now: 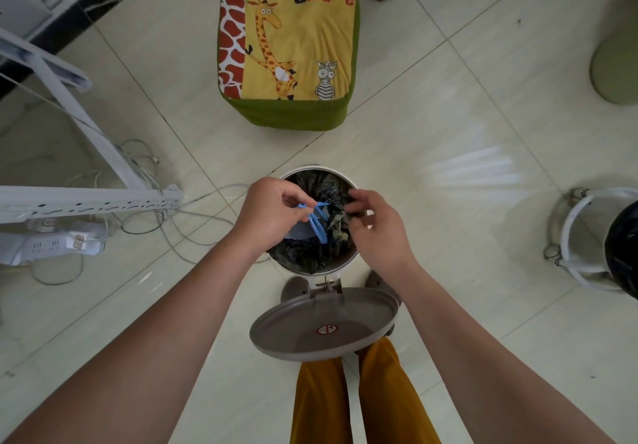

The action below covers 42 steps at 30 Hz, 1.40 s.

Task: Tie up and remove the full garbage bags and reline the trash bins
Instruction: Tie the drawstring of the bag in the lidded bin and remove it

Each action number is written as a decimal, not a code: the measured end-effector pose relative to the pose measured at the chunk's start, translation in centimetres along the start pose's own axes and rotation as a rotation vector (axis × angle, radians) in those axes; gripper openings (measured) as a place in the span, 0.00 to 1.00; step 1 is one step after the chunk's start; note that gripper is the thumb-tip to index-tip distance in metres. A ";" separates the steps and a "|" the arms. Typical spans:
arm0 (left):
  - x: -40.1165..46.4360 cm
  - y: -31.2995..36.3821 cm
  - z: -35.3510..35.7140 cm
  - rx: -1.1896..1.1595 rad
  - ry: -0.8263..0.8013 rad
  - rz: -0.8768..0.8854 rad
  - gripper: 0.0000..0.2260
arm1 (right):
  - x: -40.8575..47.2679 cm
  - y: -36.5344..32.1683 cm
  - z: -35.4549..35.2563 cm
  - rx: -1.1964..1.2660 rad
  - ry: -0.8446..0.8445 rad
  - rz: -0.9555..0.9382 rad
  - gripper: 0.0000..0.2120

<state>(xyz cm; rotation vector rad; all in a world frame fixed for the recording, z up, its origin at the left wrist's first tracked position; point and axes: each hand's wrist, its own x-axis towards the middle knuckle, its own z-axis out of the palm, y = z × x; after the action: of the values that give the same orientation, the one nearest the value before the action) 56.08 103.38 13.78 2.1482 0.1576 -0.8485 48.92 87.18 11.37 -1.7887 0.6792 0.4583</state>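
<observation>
1. Both forearms are bare from the frame's lower corners up to the wrists; no sleeve shows on either.
2. The left hand point(272, 210) and the right hand point(376, 226) wear no gloves, rings or watch.
3. The legs are clad in mustard-yellow trousers point(379, 405), loose and plain.

- I have one view only, from a camera worn on the head, looking almost straight down.
- It sits right above the trash bin point(316, 222), close in, the bin low of centre.
- The wide lens reaches the cushion stool point(288, 50) beyond the bin.
</observation>
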 end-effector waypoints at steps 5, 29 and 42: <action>-0.2 -0.4 0.5 0.255 0.054 0.128 0.13 | 2.2 -1.5 0.8 0.098 -0.143 -0.087 0.21; -0.6 -1.1 3.1 -0.065 0.315 0.136 0.04 | 2.0 -1.7 2.6 0.632 -0.106 0.437 0.06; -1.4 -7.7 1.9 0.112 0.199 -0.266 0.06 | 2.6 3.6 -0.9 0.694 0.263 0.717 0.10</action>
<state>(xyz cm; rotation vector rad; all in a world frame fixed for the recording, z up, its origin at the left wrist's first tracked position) 51.12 107.35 8.86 2.3503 0.5184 -0.8057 48.57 84.94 7.46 -0.9170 1.4735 0.3851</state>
